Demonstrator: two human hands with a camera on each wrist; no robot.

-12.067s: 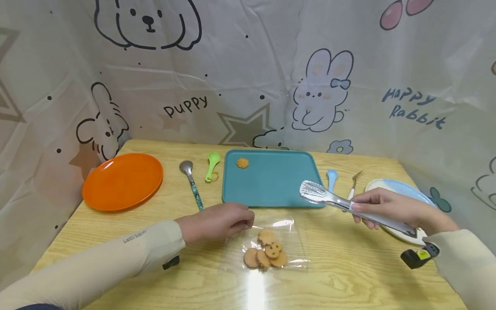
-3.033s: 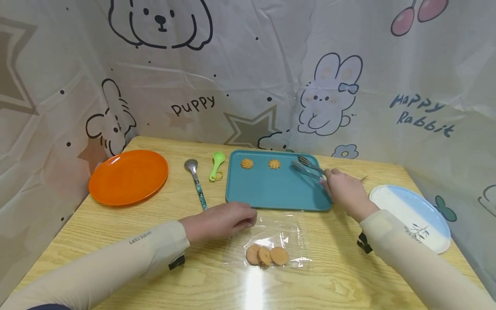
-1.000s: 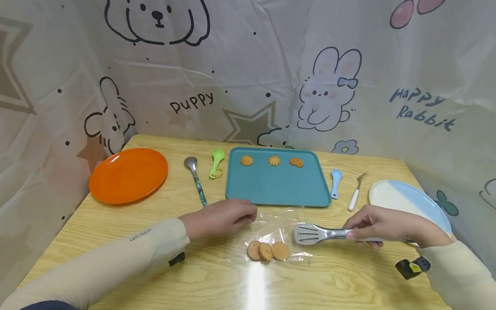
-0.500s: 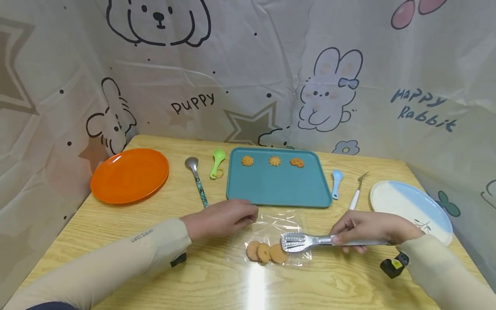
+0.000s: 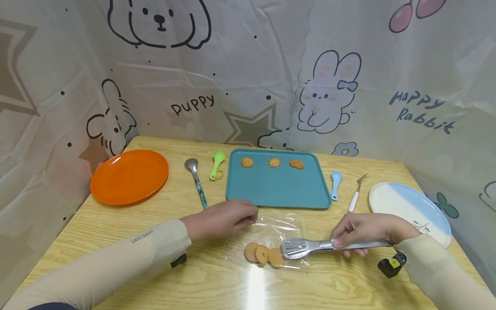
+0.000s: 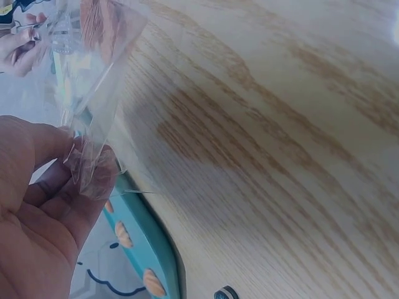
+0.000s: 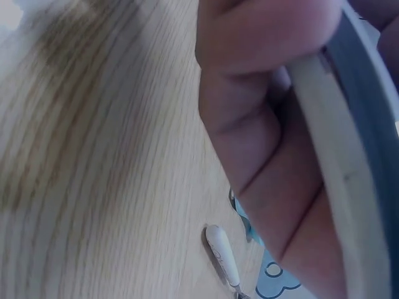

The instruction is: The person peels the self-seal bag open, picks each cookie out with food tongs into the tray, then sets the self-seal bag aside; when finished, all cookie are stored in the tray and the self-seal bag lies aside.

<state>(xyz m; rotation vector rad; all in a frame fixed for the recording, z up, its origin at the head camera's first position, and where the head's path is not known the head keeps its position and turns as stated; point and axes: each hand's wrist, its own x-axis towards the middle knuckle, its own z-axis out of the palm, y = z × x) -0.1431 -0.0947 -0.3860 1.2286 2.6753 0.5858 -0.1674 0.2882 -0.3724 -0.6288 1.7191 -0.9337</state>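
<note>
Head view: the right hand (image 5: pixel 370 232) is gripping a pair of metal tongs (image 5: pixel 325 245), its fingers and thumb closing around the arms. The tongs' slotted head is lying over the right part of a clear plastic bag (image 5: pixel 280 221), overlapping the edge of the nearest of three round cookies (image 5: pixel 261 255). Those are resting in a row near the bag's lower edge, the middle one overlapping its left neighbour (whether the tongs are touching the cookie, I cannot tell). At the bag's upper left, the left hand (image 5: pixel 222 218) is pinching its edge between thumb and fingers, as the left wrist camera is showing.

Beyond the bag, a teal tray (image 5: pixel 277 189) is holding a swirled biscuit (image 5: pixel 246 162), a star-shaped biscuit (image 5: pixel 274 162) and a pretzel-shaped biscuit (image 5: pixel 296 164) along its far side. Left of the tray, a green spoon (image 5: pixel 218 162), a metal spoon (image 5: pixel 198 186) and an orange plate (image 5: pixel 128 178) are lying on the wooden table (image 5: pixel 155 258). On its right, a blue spoon (image 5: pixel 335 185), a white-handled utensil (image 5: pixel 353 201) and a blue-and-white plate (image 5: pixel 391 201) are sitting.
</note>
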